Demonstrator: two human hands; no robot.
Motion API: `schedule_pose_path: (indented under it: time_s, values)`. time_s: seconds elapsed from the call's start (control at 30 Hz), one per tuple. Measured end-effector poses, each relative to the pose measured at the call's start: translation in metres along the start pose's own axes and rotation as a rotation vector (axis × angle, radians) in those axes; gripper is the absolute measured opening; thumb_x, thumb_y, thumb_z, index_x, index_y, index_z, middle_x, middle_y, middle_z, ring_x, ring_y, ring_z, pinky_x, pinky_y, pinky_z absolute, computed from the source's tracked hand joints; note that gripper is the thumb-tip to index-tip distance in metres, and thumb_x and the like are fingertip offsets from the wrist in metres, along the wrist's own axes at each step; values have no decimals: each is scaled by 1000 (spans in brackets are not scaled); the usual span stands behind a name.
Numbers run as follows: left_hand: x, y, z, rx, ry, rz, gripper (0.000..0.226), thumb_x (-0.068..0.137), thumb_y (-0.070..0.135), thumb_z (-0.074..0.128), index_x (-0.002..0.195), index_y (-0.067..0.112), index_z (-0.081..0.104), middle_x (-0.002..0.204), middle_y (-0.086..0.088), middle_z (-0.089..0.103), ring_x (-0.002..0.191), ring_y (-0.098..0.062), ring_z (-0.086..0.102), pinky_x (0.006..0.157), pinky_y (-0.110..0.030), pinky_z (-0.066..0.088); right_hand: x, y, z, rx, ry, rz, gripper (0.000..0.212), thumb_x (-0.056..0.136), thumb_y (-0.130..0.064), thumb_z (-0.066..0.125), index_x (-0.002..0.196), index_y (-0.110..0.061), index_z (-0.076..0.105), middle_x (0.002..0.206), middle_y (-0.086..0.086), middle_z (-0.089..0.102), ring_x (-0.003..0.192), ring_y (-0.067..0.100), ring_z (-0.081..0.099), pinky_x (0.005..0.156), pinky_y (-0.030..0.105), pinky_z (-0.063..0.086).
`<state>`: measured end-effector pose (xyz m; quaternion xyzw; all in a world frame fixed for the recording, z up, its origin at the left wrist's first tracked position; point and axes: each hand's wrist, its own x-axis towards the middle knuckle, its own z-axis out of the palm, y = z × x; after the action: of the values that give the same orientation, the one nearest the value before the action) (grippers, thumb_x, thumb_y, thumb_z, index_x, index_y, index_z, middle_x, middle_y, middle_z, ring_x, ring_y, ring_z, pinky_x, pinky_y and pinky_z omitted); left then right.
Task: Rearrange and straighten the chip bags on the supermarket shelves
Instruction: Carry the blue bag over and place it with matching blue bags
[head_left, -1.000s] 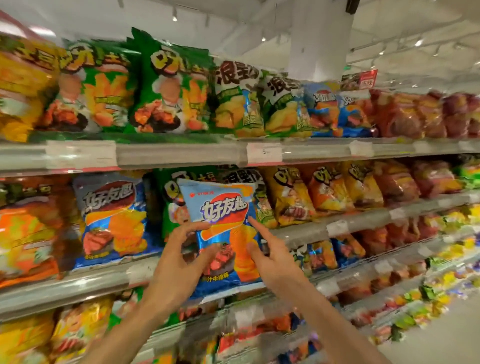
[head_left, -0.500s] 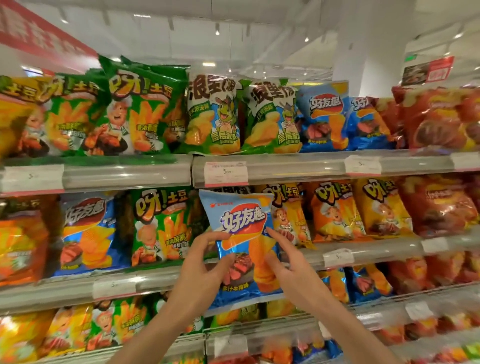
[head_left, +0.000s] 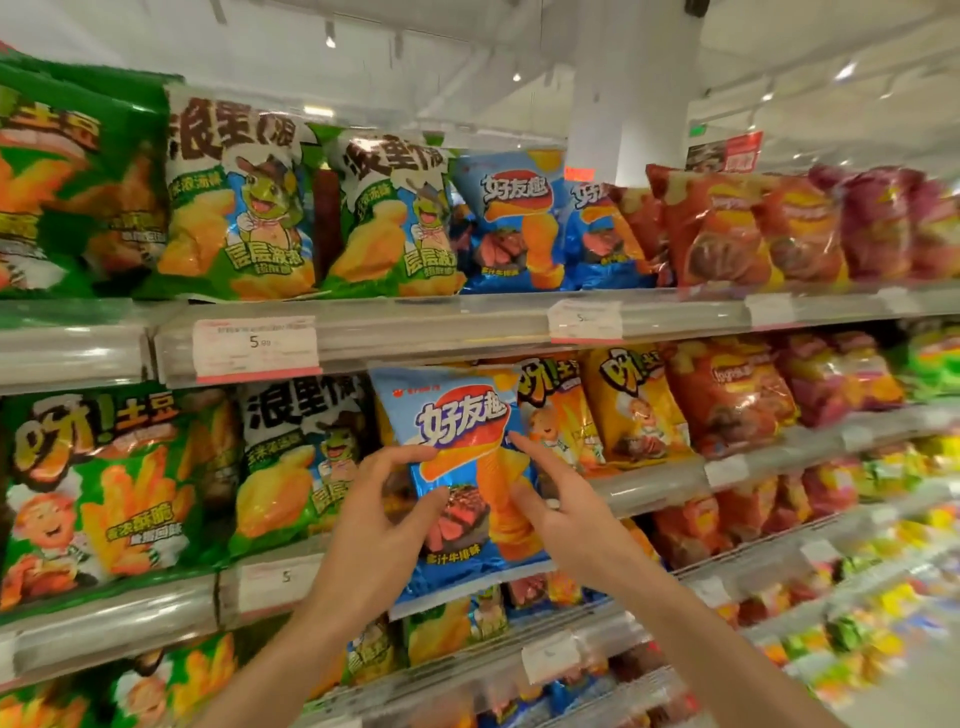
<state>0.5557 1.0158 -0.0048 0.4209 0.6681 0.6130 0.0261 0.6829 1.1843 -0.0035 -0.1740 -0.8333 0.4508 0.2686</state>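
A glossy blue foil chip bag with a red logo and a steak picture is held upright in front of the middle shelf's front edge, clear of the rows behind it. It is gripped from both sides: the left hand is curled on its left edge with thumb and fingers pinching the foil, while the right hand presses its right edge, one finger stretched up towards the logo. Both hands are closed on this bag; nothing is released.

Behind it, yellow-orange chip bags with a cartoon chef are seen on the middle shelf, so the blue bag looks out of its group. Matching blue foil bags are stood on the top shelf, just right of the green-and-white bags with a turtle mascot.

The step in hand is judged to be relocation: a stray bag is being carried to its proper facing. The next move would call for the bag to be lifted over the top shelf's price-label rail and set upright beside its twins, label forward, without the neighbouring bags being knocked over.
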Motion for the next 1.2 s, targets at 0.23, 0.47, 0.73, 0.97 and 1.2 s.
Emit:
schedule_pose_path:
  time_s: [0.23, 0.47, 0.73, 0.97, 1.2]
  values:
    - [34, 2, 96, 60, 58, 12, 31, 89, 17, 71, 108, 41, 62, 113, 15, 64, 108, 0, 59, 85, -23, 49, 20, 60, -82, -7, -18, -52, 48, 102, -36, 49, 143, -55, 34, 132, -4, 54, 82, 4, 52, 74, 21, 47]
    - [62, 24, 210, 50, 144, -72, 33, 89, 13, 71, 105, 40, 64, 137, 15, 55, 127, 0, 50, 88, -18, 50, 51, 126, -179, 23, -54, -85, 48, 102, -38, 49, 142, -58, 33, 109, -22, 48, 83, -5, 43, 70, 17, 39]
    - [82, 31, 247, 5, 276, -154, 32, 91, 9, 69, 102, 39, 66, 117, 14, 65, 93, -3, 65, 69, -23, 53, 92, 144, -232, -77, 140, -138, 48, 101, -38, 49, 147, -34, 38, 137, -5, 44, 124, 16, 50, 100, 32, 43]
    - [84, 35, 223, 17, 327, -196, 32, 90, 12, 70, 101, 42, 67, 105, 0, 72, 91, -23, 71, 76, -53, 58, 143, 175, -229, -166, 130, 140, 109, 80, -72, 60, 157, -17, 4, 157, 16, 28, 141, 35, 34, 113, 48, 35]
    - [81, 37, 201, 30, 338, -205, 28, 91, 9, 68, 105, 33, 67, 98, 5, 74, 88, -16, 73, 78, -47, 60, 147, 171, -221, -152, 159, 142, 101, 70, -77, 64, 145, -16, 34, 138, 7, 46, 125, 32, 51, 103, 47, 45]
